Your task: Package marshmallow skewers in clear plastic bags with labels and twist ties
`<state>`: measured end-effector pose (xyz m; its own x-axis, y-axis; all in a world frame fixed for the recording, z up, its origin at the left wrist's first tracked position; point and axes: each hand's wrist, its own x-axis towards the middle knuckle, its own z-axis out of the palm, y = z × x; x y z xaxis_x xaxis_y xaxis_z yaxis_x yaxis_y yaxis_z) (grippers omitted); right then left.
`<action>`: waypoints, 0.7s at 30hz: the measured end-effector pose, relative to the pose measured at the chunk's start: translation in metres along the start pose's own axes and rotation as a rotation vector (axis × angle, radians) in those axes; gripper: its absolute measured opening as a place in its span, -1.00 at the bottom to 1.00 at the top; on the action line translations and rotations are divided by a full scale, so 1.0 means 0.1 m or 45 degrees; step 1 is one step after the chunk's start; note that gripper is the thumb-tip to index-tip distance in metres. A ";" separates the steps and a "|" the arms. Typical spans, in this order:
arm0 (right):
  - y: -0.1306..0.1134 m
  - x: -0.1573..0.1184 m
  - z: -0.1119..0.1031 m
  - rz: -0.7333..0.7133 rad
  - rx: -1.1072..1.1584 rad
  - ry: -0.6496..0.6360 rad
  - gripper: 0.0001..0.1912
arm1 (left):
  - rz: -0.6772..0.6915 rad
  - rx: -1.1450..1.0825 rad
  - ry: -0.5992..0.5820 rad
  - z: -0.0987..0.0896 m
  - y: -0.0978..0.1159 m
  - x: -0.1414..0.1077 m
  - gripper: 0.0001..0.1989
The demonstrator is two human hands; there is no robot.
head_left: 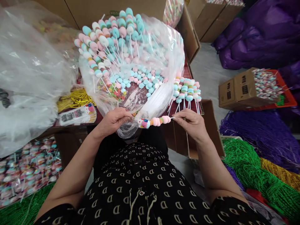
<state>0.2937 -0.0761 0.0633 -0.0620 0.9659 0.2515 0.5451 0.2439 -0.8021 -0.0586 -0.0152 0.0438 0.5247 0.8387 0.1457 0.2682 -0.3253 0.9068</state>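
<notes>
A marshmallow candy skewer [160, 121] with pink and orange pieces lies level in front of my body. Its white stick end is pinched between the thumb and fingers of my right hand [191, 123]. A small printed wrapper [143, 123] sits at the skewer's left end. My left hand [116, 120] pinches the wrapper's clear end, its fingertips closed. Just beyond my hands, a large clear plastic bag [174, 59] holds loose marshmallows [146, 82], gummy rings [114, 90] and white sticks [158, 100]. Many finished skewers [123, 31] are piled at its far side.
More skewers [188, 90] stand at the table's right edge. Printed wrappers [78, 115] and yellow twist ties [76, 98] lie at left. An open carton [206, 134] is below right; another carton [239, 90] is full. Bundled green cords [248, 165] and purple bags [255, 34] fill the right side.
</notes>
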 end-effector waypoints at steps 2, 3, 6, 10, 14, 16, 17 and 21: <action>0.01 -0.01 0.04 0.010 -0.014 0.066 -0.82 | -0.042 -0.043 0.003 -0.01 0.05 -0.01 -0.73; 0.01 -0.01 0.05 0.024 -0.031 0.092 -0.83 | -0.071 -0.064 0.015 -0.01 0.07 -0.03 -0.74; 0.03 -0.03 0.06 0.064 -0.063 0.092 -0.79 | -0.160 -0.106 0.063 -0.02 0.14 -0.06 -0.72; 0.06 -0.04 0.04 0.038 -0.038 0.011 -0.74 | -0.192 -0.133 0.071 -0.03 0.20 -0.06 -0.70; 0.09 -0.03 0.04 0.012 -0.079 -0.032 -0.69 | -0.165 -0.065 -0.022 -0.05 0.22 -0.04 -0.71; 0.11 -0.03 0.05 0.006 -0.107 -0.082 -0.65 | -0.154 -0.048 -0.043 -0.05 0.21 -0.03 -0.69; 0.12 -0.03 0.05 0.001 -0.116 -0.121 -0.62 | -0.158 -0.051 -0.047 -0.05 0.21 -0.03 -0.67; 0.15 -0.03 0.08 -0.029 -0.135 -0.255 -0.50 | -0.204 -0.079 -0.095 -0.06 0.18 -0.02 -0.64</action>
<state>0.2955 -0.0749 0.0462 -0.2347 0.9607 0.1479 0.6261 0.2658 -0.7331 -0.0595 -0.0199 0.0623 0.5383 0.8422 -0.0302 0.3039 -0.1605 0.9391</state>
